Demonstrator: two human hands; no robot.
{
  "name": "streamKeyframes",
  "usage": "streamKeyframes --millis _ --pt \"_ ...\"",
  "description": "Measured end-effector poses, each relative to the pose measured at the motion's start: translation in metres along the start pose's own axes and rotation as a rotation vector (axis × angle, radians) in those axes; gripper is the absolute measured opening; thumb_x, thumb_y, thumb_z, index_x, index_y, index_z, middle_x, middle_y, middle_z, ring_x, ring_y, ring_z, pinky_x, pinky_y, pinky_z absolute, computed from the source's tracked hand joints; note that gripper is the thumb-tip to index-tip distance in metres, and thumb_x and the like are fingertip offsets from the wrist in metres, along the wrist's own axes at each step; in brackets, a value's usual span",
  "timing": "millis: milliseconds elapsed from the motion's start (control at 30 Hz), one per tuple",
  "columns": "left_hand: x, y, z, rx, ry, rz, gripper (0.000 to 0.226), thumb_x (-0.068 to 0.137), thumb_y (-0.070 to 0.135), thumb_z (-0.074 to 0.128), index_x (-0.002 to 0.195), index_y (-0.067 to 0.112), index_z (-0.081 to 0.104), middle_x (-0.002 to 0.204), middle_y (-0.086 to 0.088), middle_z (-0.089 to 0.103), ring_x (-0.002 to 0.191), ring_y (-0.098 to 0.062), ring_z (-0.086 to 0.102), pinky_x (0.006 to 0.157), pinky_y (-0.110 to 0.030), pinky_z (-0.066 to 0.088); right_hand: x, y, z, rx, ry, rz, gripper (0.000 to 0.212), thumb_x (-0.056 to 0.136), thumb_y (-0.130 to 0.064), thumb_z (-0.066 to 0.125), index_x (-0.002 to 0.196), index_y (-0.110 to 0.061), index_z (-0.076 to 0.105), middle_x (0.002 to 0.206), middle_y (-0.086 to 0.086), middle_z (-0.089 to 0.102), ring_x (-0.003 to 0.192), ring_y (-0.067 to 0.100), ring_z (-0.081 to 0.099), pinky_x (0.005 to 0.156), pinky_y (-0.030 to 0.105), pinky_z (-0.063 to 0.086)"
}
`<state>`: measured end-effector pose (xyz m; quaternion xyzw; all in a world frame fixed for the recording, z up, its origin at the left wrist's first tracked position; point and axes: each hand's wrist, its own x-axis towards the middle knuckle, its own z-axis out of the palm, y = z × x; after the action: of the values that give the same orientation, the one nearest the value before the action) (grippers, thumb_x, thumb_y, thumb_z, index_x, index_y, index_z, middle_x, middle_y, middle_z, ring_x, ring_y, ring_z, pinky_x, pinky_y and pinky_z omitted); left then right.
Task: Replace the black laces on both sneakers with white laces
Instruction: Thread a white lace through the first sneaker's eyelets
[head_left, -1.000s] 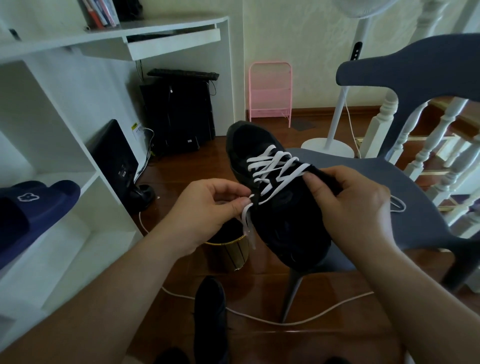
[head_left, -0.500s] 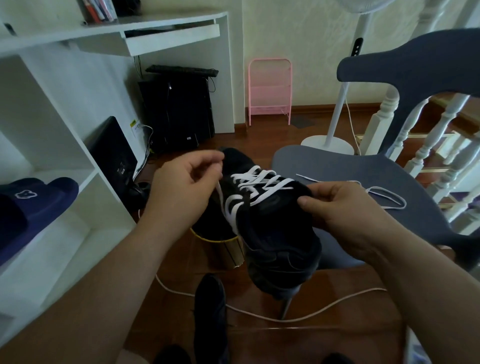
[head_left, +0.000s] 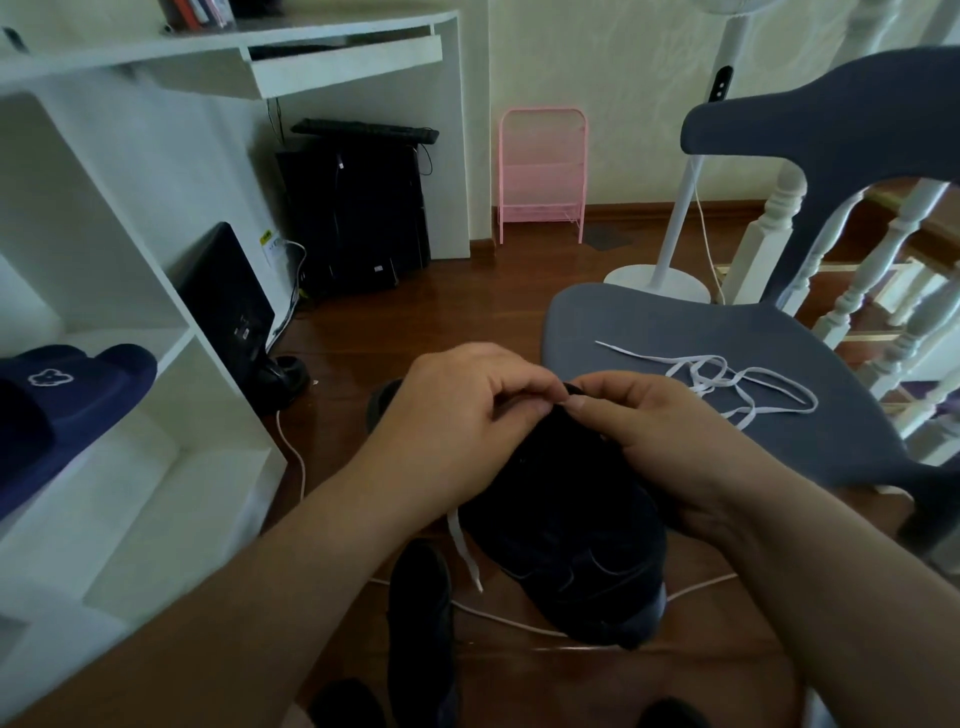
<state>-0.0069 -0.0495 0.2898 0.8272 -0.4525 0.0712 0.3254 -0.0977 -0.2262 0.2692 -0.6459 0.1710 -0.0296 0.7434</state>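
Big grey chair (head_left: 727, 332) on the right, now carrying a loose white lace (head_left: 748, 382) spread across its seat. Black sneaker (head_left: 566, 519) lower and closer than a moment ago, held over the floor beside the seat, long axis running away from the camera, heel end nearest. Left hand (head_left: 457, 431) and right hand (head_left: 654, 441) both clenched, pinching at its top edge. White lace end (head_left: 464, 545) dangling underneath.

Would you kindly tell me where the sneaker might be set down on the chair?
The chair seat is bare along its left and front edge. Its right half is crowded by the loose white lace. Both hands, left hand and right hand, hold the sneaker.
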Motion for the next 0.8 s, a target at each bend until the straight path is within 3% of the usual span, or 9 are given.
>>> streamKeyframes --millis 133,300,467,633,800 --pt "0.001 0.001 0.0 -0.004 0.03 -0.061 0.016 0.095 0.028 0.077 0.104 0.039 0.083 0.098 0.025 0.077 0.103 0.008 0.065 0.084 -0.004 0.047 -0.001 0.0 -0.002 0.027 -0.017 -0.006 0.016 0.099 -0.007 0.063 0.097 -0.005 0.078 0.098 0.029 0.074 0.081 0.029 0.07 0.073 0.034 0.061" --pt "0.003 0.001 -0.003 -0.01 0.03 -0.077 0.011 0.092 0.028 0.081 0.095 0.038 0.082 0.085 0.028 0.071 0.097 0.012 0.064 0.075 0.0 0.043 0.0 0.002 -0.002 -0.044 0.005 -0.096 0.01 0.098 -0.005 0.065 0.099 -0.005 0.075 0.091 0.02 0.077 0.078 0.023 0.072 0.073 0.027 0.061" --pt "0.002 0.002 0.001 0.004 0.0 -0.101 0.011 0.09 0.029 0.079 0.092 0.04 0.082 0.076 0.033 0.064 0.092 0.011 0.065 0.072 -0.002 0.045 -0.001 0.005 0.0 -0.484 0.123 -0.234 0.006 0.097 -0.023 0.071 0.094 -0.026 0.075 0.084 -0.005 0.079 0.081 0.013 0.075 0.079 0.042 0.063" --pt "-0.002 0.005 0.012 -0.027 0.093 -0.182 0.014 0.081 0.03 0.082 0.082 0.041 0.074 0.067 0.023 0.068 0.074 0.007 0.066 0.06 -0.011 0.047 -0.004 0.003 0.002 -0.786 0.221 -0.399 0.004 0.093 -0.037 0.069 0.093 -0.04 0.072 0.085 -0.028 0.071 0.081 -0.006 0.066 0.063 0.011 0.047" --pt "-0.003 0.008 0.018 -0.034 0.182 -0.178 0.025 0.084 0.023 0.08 0.089 0.039 0.062 0.067 0.017 0.064 0.078 0.003 0.065 0.059 -0.011 0.048 -0.002 0.002 0.001 -0.798 0.255 -0.409 0.004 0.094 -0.036 0.068 0.094 -0.038 0.072 0.083 -0.023 0.071 0.08 -0.004 0.065 0.062 0.011 0.047"
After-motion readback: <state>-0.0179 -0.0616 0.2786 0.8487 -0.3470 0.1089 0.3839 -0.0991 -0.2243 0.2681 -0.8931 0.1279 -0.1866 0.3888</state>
